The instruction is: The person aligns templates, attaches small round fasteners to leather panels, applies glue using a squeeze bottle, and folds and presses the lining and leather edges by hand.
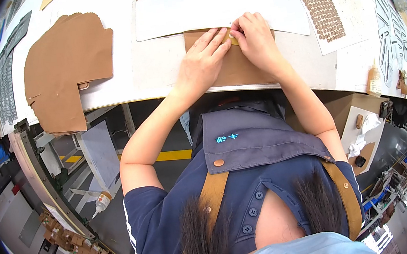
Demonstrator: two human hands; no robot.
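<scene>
A brown leather-like sheet (242,70) lies at the table's front edge, partly under a large white panel (219,3). On it is a small yellow template-like piece (234,41). My left hand (201,64) lies on the brown sheet, fingers stretched out, their tips at the left side of the yellow piece. Over the right side of that piece, my right hand (257,40) has its thumb and fingers pinched together. A small pale spot shows at its fingertips, too small to name.
Brown cut pieces (68,62) lie stacked at the left, hanging over the edge. At the right is a white sheet (354,32) with rows of small brown rings (324,16). A bottle (374,80) stands on the right; another bottle (102,203) is below the table at left.
</scene>
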